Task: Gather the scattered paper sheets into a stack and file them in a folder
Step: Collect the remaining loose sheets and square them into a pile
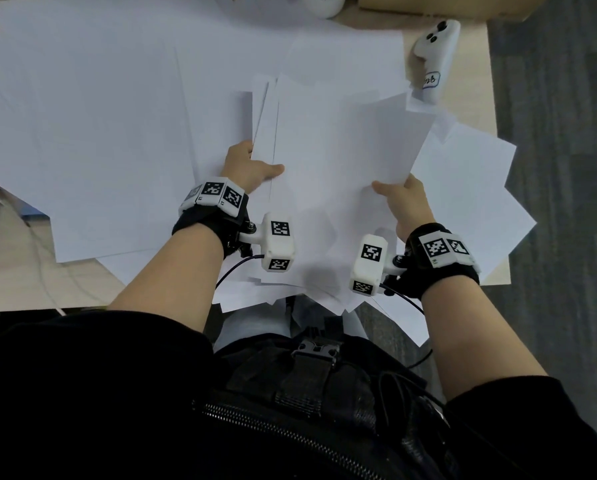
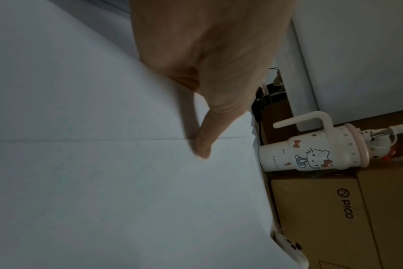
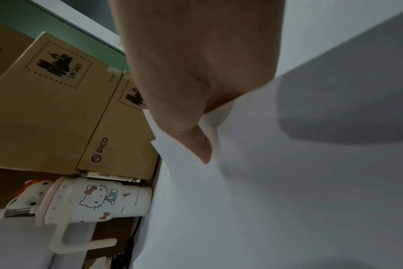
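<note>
Left hand (image 1: pixel 247 166) pinches paper bundle (image 1: pixel 338 143) at 9 o'clock edge; right hand (image 1: pixel 406 202) pinches 4 o'clock corner, likely squaring sheets.

Left hand (image 1: pixel 247 166) and right hand (image 1: pixel 406 202) pinch a paper bundle (image 1: pixel 338 147).

Off to the far right of the desk (image 1: pixel 470 39) there's a white controller (image 1: pixel 436 53) with a little label on its grip. Behind it sit brown PICO boxes (image 3: pixel 58 102) with battery warning marks, and a Hello Kitty mug (image 2: pixel 311 151) with a lid and handle stands just in front of them.
</note>
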### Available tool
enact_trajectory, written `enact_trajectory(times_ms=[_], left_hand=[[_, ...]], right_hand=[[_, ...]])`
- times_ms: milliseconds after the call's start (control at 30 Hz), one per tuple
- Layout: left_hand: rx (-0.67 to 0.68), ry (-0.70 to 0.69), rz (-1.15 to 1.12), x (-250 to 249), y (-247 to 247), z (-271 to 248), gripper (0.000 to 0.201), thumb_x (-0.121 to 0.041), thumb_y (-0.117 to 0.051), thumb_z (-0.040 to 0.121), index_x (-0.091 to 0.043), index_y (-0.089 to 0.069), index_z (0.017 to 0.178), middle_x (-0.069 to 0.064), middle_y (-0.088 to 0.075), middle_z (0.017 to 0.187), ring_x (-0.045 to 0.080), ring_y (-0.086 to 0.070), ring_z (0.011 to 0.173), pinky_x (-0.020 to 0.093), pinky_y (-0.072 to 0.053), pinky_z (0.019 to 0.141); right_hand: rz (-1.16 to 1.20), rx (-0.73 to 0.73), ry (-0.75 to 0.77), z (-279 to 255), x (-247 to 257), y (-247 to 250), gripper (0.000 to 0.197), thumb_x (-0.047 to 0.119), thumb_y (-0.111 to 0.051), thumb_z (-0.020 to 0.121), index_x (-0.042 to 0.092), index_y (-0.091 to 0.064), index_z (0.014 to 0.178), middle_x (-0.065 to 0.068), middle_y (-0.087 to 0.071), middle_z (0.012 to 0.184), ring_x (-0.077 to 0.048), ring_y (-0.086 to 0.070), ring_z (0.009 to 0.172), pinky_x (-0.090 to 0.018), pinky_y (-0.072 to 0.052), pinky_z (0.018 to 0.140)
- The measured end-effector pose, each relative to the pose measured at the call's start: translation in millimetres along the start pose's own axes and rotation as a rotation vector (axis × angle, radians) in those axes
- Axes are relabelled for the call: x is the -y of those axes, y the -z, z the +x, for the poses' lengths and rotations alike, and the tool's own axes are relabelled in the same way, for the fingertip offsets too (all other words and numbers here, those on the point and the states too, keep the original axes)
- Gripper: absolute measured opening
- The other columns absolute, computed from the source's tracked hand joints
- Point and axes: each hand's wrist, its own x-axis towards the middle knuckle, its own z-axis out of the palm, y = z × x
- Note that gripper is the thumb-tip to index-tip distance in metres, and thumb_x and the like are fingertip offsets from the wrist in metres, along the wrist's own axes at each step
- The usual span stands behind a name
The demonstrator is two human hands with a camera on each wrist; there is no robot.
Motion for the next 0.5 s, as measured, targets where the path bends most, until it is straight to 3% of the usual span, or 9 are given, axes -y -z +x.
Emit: enact_trajectory(times_ms=[133, 333, 400, 500], left_hand=[[0.004, -0.091, -0.051, -8, 2, -5, 0.04, 0.002, -0.072, 0.077, -0.003, -0.06, 0.114, 0.01, -0.065, 0.112, 0.021, -0.063, 0.102, 0.035, -0.051, 0.095], [0.019, -0.226, -0.177, -27, 18, -21, 0.035, 0.008, -0.066, 0.08, -0.015, -0.06, 0.106, -0.002, -0.066, 0.1, 0.012, -0.065, 0.094, 0.022, -0.055, 0.081], [0.029, -0.275, -0.216, -34, 24, -29, 0.034, 0.009, -0.065, 0.08, -0.018, -0.061, 0.1, -0.002, -0.067, 0.098, 0.012, -0.066, 0.092, 0.027, -0.055, 0.083], [0.04, -0.345, -0.238, -47, 32, -38, 0.036, 0.009, -0.067, 0.079, -0.013, -0.06, 0.107, 0.002, -0.068, 0.1, 0.021, -0.065, 0.098, 0.036, -0.054, 0.09]], right_hand=[[0.087, -0.002, -0.013, -1, -1, -1, 0.053, 0.006, -0.064, 0.086, 0.006, -0.038, 0.132, -0.002, -0.056, 0.121, -0.019, -0.054, 0.109, -0.031, -0.042, 0.091], [0.135, 0.137, 0.011, -7, 15, -2, 0.04, 0.005, -0.073, 0.076, 0.008, -0.063, 0.115, -0.007, -0.069, 0.112, -0.027, -0.063, 0.108, -0.048, -0.044, 0.103], [0.157, 0.14, 0.025, -11, 22, -2, 0.037, 0.009, -0.078, 0.071, 0.013, -0.066, 0.105, -0.004, -0.071, 0.108, -0.026, -0.063, 0.108, -0.048, -0.043, 0.104], [0.191, 0.13, 0.069, -16, 35, -2, 0.035, 0.009, -0.079, 0.071, 0.015, -0.066, 0.103, -0.001, -0.071, 0.104, -0.023, -0.065, 0.105, -0.045, -0.045, 0.103]])
